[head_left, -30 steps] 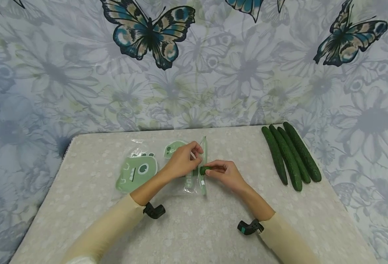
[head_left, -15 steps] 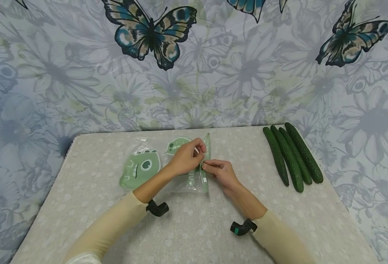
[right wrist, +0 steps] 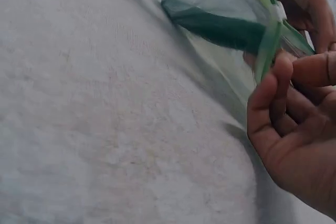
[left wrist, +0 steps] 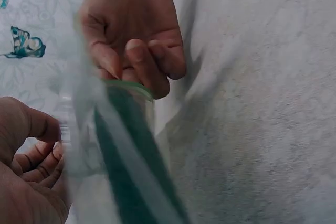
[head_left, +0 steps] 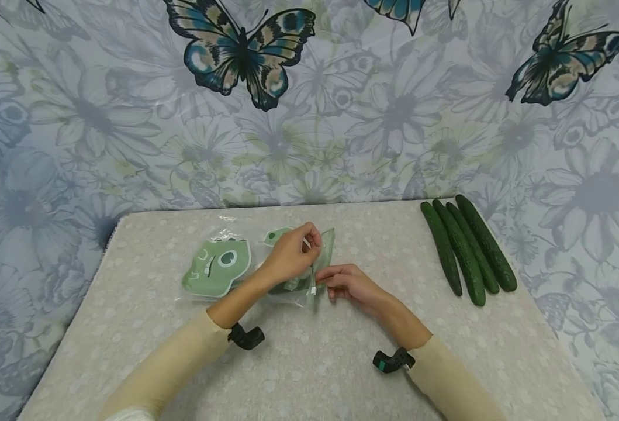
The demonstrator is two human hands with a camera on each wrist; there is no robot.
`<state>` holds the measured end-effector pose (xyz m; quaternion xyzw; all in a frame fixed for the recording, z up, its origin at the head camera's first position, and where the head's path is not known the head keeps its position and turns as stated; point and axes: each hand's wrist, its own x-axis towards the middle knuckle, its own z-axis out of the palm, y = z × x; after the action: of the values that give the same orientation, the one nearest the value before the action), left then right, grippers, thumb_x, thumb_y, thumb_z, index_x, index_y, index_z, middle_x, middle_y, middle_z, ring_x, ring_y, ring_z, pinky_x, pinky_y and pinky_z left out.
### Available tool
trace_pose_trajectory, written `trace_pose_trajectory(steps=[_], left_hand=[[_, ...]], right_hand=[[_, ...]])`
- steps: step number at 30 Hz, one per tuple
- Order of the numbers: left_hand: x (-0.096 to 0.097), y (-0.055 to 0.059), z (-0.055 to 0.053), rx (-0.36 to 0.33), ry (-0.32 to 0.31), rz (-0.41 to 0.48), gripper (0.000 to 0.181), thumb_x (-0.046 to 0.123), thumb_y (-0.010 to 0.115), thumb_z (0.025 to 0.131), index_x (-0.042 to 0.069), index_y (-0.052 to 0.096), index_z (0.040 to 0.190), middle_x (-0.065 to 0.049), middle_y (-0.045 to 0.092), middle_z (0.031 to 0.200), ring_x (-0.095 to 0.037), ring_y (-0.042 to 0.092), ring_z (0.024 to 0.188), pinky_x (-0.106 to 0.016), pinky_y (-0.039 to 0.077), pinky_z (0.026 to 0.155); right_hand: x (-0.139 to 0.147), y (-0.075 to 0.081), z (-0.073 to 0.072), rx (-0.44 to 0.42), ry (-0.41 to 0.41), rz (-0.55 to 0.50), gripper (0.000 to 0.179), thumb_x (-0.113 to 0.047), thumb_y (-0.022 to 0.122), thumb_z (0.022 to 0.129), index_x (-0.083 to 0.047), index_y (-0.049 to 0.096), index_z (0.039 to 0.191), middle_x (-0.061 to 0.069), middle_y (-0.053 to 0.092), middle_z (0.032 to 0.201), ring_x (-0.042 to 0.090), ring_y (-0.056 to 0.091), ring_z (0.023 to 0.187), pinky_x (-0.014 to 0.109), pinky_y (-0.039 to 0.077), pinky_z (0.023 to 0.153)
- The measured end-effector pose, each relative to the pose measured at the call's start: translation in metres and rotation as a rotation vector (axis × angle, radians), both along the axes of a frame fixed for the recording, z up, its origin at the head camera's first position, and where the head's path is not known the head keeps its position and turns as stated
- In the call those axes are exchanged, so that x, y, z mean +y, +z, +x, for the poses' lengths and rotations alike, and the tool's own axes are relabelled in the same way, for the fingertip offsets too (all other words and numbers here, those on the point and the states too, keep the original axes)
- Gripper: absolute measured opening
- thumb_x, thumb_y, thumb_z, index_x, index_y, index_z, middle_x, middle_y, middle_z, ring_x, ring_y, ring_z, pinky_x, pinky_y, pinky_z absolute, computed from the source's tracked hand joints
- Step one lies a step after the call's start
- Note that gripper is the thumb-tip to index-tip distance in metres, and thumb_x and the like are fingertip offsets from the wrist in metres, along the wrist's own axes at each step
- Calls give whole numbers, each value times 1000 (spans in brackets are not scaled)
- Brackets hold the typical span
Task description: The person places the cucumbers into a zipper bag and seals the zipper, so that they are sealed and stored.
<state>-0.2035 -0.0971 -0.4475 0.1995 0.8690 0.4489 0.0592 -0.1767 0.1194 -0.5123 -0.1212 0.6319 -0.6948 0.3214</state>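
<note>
A clear zip bag (head_left: 217,269) printed with green cartoon figures lies on the table, its green-edged mouth facing right. Inside the bag is a dark green cucumber (right wrist: 220,30), well seen through the plastic in the right wrist view. My left hand (head_left: 290,254) reaches over the bag and pinches the upper edge of its mouth between thumb and fingers, lifting it. My right hand (head_left: 356,287) is at the mouth, index finger extended to the opening and the other fingers loosely bent. A white slider (right wrist: 281,11) sits on the green zip strip.
Several whole cucumbers (head_left: 460,251) lie side by side at the table's right back. A pale patterned cloth (head_left: 298,368) covers the table. Behind its far edge hangs a floral backdrop (head_left: 393,134) with butterflies.
The cucumber's end, earlier held by my right fingers at the mouth, has gone into the bag. My right fingers have loosened and spread, while the left hand keeps pinching the bag's edge.
</note>
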Motion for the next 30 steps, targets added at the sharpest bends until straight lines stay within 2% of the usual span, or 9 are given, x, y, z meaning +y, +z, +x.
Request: trace_pose_trajectory(steps=[3, 6, 10, 13, 15, 18, 20, 24, 30], left_hand=[[-3, -4, 5, -25, 6, -2, 3, 15, 62, 104, 12, 61, 105, -4, 68, 102, -13, 71, 83, -31, 57, 71], [-4, -8, 8, -11, 9, -17, 3, 13, 63, 103, 13, 60, 103, -4, 68, 101, -13, 71, 86, -31, 59, 76], [-5, -11, 9, 4, 4, -19, 5, 9, 63, 101, 13, 60, 103, -4, 69, 99, -14, 71, 89, -32, 60, 81], [-5, -11, 8, 8, 7, -25, 7, 9, 63, 99, 12, 61, 104, -5, 69, 99, -14, 71, 89, -32, 60, 81], [-5, -11, 7, 5, 15, -44, 9, 10, 63, 97, 12, 62, 106, -5, 69, 97, -15, 69, 84, -32, 58, 76], [-3, -13, 4, -2, 38, -102, 13, 12, 64, 94, 12, 62, 107, -2, 70, 92, -15, 64, 74, -31, 52, 69], [-2, -16, 1, -14, 56, -145, 16, 14, 66, 93, 13, 62, 109, 0, 71, 89, -15, 61, 68, -31, 48, 64], [2, -22, -4, -29, 73, -228, 21, 24, 73, 96, 15, 62, 111, 2, 73, 86, -13, 61, 64, -29, 46, 60], [10, -28, -23, 5, 49, -370, 32, 45, 76, 97, 15, 63, 98, -2, 70, 81, -18, 60, 64, -34, 47, 58]], right_hand=[[2, -1, 2, -125, 27, -116, 31, -3, 49, 107, -3, 68, 131, -3, 72, 114, 8, 59, 76, 23, 54, 74], [1, -1, 4, -175, 8, -121, 26, -8, 52, 109, -7, 65, 131, -4, 71, 114, 7, 59, 76, 22, 55, 74], [-5, 1, 8, -70, -19, 48, 37, -19, 65, 106, -4, 59, 141, -1, 69, 116, 8, 62, 78, 24, 56, 73], [-10, 4, 12, 101, 2, 208, 53, -24, 73, 102, -2, 56, 147, 9, 69, 130, 10, 63, 75, 26, 58, 70], [-12, 4, 14, 212, 17, 289, 56, -24, 76, 100, -2, 57, 148, 20, 74, 124, 9, 61, 67, 25, 56, 65], [-15, 3, 16, 325, -2, 352, 50, -18, 77, 98, 1, 62, 142, 24, 76, 109, 6, 56, 58, 21, 50, 59], [-17, 1, 17, 336, -36, 353, 43, -13, 76, 97, 3, 65, 135, 23, 76, 102, 4, 53, 56, 20, 47, 57], [-19, -3, 18, 281, -103, 310, 35, -5, 72, 93, 5, 66, 125, 19, 74, 114, 5, 55, 59, 21, 49, 57], [-22, -6, 20, 265, -143, 294, 25, -3, 70, 92, 2, 66, 116, 11, 75, 95, 8, 55, 57, 22, 50, 56]])
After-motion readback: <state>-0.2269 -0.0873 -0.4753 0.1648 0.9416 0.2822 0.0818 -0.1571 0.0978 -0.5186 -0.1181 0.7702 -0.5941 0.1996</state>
